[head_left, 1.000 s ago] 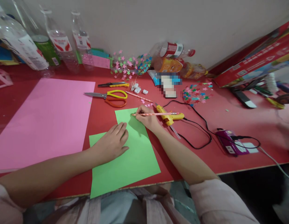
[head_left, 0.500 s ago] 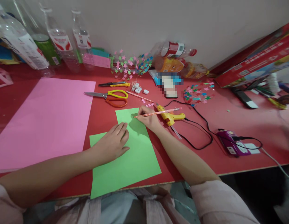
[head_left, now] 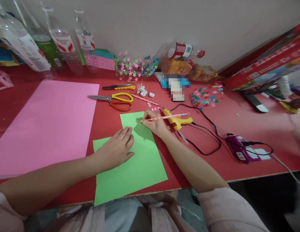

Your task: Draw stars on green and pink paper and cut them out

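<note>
A green paper sheet (head_left: 137,167) lies on the red table (head_left: 106,125) in front of me. My left hand (head_left: 116,149) rests flat on the sheet's left part, fingers stretched out and together. My right hand (head_left: 153,121) is closed around a pink striped pencil (head_left: 169,117), whose tip touches the sheet near its top edge. The pencil's far end points right, over a yellow glue gun (head_left: 177,120).
A large pink sheet (head_left: 43,122) covers the left of the table. Yellow and orange scissors (head_left: 116,98), a utility knife (head_left: 118,87), paper stars (head_left: 205,95), plastic bottles (head_left: 60,42), a purple power strip (head_left: 239,151) with black cable, and a red box (head_left: 266,64) surround the work area.
The pencil's far end has tilted slightly upward and the tip has shifted a little on the green sheet. My left hand has stayed in place.
</note>
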`<state>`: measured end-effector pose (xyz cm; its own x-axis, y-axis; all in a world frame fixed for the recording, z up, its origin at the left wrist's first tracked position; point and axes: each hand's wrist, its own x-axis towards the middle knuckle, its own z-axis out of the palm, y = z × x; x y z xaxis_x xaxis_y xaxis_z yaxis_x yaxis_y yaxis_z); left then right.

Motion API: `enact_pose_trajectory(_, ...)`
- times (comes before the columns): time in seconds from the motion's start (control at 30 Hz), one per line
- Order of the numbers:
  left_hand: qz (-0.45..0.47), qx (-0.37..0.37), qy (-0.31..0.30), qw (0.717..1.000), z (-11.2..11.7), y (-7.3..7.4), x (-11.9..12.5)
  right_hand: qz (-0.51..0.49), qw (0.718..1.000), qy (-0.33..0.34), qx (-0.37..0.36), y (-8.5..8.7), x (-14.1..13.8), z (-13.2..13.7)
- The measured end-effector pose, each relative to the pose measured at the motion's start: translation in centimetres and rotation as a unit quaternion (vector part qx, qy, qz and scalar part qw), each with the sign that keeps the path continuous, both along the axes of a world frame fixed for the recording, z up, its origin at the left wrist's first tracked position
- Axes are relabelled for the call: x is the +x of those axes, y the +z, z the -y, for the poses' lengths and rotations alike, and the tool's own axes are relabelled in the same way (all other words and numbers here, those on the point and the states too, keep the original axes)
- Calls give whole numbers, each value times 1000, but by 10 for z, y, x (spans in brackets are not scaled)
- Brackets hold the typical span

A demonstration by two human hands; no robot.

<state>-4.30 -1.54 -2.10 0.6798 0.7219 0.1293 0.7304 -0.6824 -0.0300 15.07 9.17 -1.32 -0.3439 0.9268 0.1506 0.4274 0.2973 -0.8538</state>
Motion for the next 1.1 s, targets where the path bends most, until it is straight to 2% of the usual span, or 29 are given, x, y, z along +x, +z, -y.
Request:
enact_pose_trajectory(0.27,-4,7,-2,1000,0,1,1,-27,999,20,-12,-5,-1,-1)
enact_pose_trajectory(0.77,-12,18,-6,1000,0,2,0,-32,999,40,-18,-2,-4,2)
enact_pose_trajectory(1.1,-12,15,-1,1000,0,1,1,-6,1000,2,16,-3,-5,4)
